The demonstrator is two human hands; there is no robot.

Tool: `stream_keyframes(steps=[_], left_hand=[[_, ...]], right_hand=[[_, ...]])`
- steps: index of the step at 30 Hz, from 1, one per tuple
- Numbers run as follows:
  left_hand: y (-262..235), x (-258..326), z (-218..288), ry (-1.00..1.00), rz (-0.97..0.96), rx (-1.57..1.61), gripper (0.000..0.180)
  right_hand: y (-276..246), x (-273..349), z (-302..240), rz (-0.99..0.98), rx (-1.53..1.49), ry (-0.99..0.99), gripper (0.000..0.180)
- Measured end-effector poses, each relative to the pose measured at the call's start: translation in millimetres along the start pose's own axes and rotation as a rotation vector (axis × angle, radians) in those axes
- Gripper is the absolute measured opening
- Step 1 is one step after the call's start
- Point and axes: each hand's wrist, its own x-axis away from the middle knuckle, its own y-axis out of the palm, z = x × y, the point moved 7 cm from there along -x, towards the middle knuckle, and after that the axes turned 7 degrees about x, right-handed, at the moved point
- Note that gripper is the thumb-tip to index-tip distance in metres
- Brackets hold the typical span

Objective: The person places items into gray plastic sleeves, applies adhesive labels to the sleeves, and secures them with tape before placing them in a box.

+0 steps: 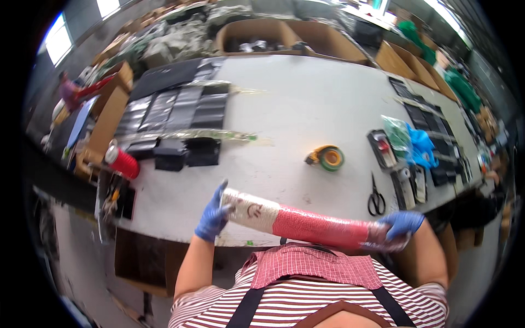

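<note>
A long roll [317, 225], pink-red with a cream end and wrapped in clear film, is held level across my body at the table's front edge. My left hand [212, 214], in a blue glove, grips its cream end. At the opposite end, my right hand [403, 223], also gloved in blue, is closed around the film-covered tip. Beyond the roll lies a yellow-and-black tape dispenser [328, 157] with a roll of tape. Black scissors [375, 198] rest on the table not far from my right hand.
Black plastic packets [175, 109] are taped down at the left of the white table [290, 104]. A red can [123, 161] stands at the left edge. Blue plastic [421, 147] and black tool trays [383, 150] lie right. Open cardboard boxes [262, 35] line the far side; a person [70, 93] is far left.
</note>
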Motion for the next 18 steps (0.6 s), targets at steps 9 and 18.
stream_keyframes(steps=[9,18], left_hand=[[-17,61,-111,0.049,0.471,0.508,0.06],[-133,-52,81,0.496,0.324,-1.36,0.021]], right_hand=[[-288,-19,-309,1.303,0.506,-0.586,0.045],[-82,-322,-233,0.883,0.429,-0.031,0.086]])
